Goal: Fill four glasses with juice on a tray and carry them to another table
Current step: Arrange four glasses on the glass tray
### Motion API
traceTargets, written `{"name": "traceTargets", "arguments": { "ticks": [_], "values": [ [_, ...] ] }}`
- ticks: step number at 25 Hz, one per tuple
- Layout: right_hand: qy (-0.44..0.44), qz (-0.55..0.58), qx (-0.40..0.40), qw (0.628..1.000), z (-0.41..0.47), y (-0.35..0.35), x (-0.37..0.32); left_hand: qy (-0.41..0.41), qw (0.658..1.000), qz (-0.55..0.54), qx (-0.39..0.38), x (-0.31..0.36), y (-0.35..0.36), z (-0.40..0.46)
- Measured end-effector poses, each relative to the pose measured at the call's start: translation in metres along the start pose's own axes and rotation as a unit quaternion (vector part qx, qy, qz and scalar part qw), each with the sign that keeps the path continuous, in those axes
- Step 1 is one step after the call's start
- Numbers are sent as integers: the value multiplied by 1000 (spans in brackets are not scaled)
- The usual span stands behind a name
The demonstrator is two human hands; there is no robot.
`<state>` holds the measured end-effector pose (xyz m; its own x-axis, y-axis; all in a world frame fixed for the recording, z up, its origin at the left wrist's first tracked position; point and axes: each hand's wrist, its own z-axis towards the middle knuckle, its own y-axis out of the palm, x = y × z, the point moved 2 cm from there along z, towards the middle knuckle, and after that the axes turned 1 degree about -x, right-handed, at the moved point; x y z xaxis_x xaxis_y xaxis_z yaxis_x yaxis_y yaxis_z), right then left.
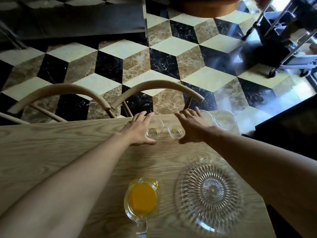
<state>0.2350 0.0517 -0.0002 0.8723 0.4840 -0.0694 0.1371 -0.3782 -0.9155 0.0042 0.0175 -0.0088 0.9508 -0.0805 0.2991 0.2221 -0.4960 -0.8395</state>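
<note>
Four empty clear glasses stand near the far edge of the wooden table (68,152). My left hand (139,129) reaches around the left side of one glass (155,132), fingers spread, thumb just below its base. My right hand (192,127) cups the right side of a second glass (175,133) in the same way, fingers extended. Two more glasses (206,115) (225,120) stand behind my right hand at the table's far right corner. A cut-glass round tray (211,191) lies bare near me on the right. Left of it stands a glass pitcher (142,198) of orange juice.
Two curved wooden chair backs (159,84) (56,91) stand just past the table's far edge. Beyond them is a patterned marble floor (171,47). A metal cart on wheels (291,40) stands at the far right, and a round wooden table (204,6) at the top.
</note>
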Motion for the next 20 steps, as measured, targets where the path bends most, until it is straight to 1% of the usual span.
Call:
{"name": "traceTargets", "arguments": {
  "ticks": [4,13,20],
  "values": [
    [-4,-22,-12,1000,3,8,-2,21,1000,4,-15,-6,2,5],
    [-7,-53,-7,999,10,7,-4,29,1000,-8,1,-12,3,14],
    [-1,-29,11,1000,-5,1,-9,29,999,-14,15,-6,-13,-5]
  ]
}}
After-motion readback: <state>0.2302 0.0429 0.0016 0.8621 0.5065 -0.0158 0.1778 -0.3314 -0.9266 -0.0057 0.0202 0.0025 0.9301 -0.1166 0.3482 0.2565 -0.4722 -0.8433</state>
